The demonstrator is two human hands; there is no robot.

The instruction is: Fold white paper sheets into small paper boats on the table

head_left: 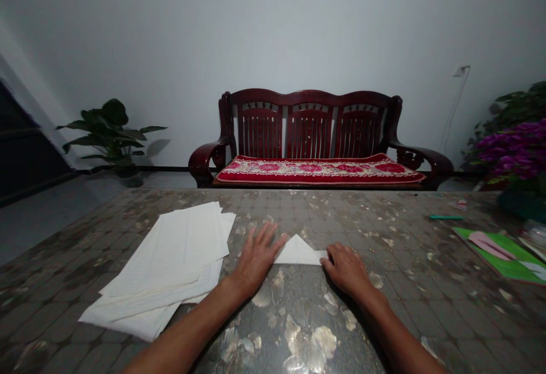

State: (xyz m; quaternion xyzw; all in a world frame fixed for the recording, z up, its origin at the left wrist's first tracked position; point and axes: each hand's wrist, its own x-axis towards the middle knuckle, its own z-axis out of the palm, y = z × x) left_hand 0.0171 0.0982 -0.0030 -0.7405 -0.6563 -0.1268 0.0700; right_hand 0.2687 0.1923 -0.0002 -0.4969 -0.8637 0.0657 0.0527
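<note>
A white paper folded into a triangle (298, 252) lies flat on the mottled grey tabletop (298, 215), between my hands. My left hand (256, 258) rests palm down with its fingers spread, its edge against the paper's left corner. My right hand (346, 271) lies palm down, and its fingertips sit on the paper's right tip. That tip is partly hidden under them. To the left of my left hand lies a loose stack of white lined paper sheets (164, 266), which neither hand touches.
At the table's right side lie a green sheet with pink paper on it (497, 254) and a green pen-like stick (446, 217). A purple flower arrangement (514, 149) rises beyond the right edge. Behind the table stand a red-cushioned wooden bench (319, 169) and a potted plant (111, 135).
</note>
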